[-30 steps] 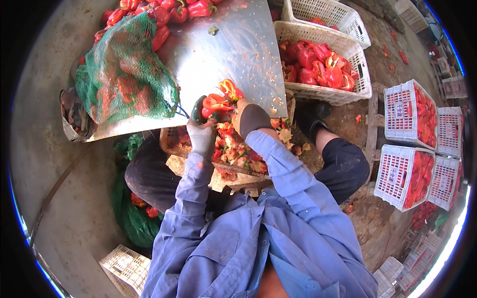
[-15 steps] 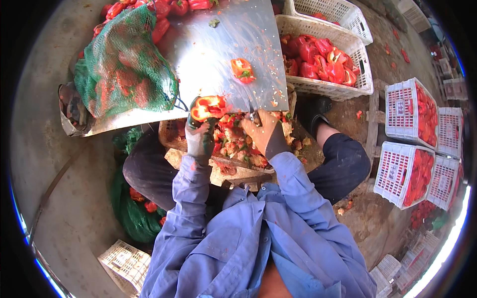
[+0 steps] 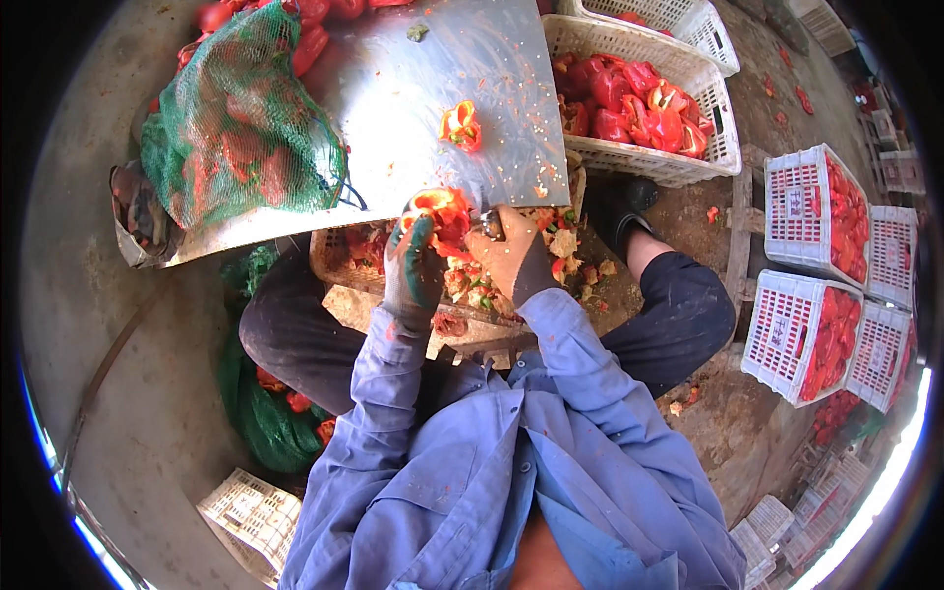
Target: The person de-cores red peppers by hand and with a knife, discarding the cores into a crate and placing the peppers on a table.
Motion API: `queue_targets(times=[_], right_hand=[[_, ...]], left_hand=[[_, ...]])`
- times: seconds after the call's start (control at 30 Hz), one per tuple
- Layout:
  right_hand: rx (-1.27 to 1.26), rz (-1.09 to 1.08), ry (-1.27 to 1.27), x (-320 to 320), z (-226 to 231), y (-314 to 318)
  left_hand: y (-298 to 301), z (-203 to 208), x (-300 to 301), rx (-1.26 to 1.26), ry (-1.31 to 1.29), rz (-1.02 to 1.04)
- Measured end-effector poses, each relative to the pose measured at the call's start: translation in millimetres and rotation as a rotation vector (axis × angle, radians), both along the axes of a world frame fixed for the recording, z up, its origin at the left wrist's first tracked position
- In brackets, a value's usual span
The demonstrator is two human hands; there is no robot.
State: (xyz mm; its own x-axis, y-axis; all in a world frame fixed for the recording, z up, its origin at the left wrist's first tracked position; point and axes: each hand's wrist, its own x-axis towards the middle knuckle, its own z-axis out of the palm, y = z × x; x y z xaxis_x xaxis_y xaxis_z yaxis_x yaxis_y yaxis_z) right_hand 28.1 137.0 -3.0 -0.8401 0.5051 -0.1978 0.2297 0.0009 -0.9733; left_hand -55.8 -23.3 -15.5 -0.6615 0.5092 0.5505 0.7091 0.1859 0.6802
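L hand [image 3: 414, 264], gloved, clamped on cut red pepper [image 3: 447, 208] at metal table's [image 3: 506, 88] near edge. R hand [image 3: 515, 254], also gloved, curled tight on small metal tool [image 3: 492, 225] just beside pepper, same edge; tool partly hidden. Another pepper pc [image 3: 460, 126] lies on table; scraps [image 3: 484, 295] below its near edge.
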Motion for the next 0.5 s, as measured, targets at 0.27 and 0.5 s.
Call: queue_targets(times=[0.27, 0.5], right_hand=[[0.438, -0.204, -0.029, -41, 47, 41], [0.903, 0.219, -0.052, -126, 34, 56]], left_hand=[[23, 31, -52, -0.14, 0.024, 0.428], [1, -4, -69, 0.257, -0.484, 0.447]])
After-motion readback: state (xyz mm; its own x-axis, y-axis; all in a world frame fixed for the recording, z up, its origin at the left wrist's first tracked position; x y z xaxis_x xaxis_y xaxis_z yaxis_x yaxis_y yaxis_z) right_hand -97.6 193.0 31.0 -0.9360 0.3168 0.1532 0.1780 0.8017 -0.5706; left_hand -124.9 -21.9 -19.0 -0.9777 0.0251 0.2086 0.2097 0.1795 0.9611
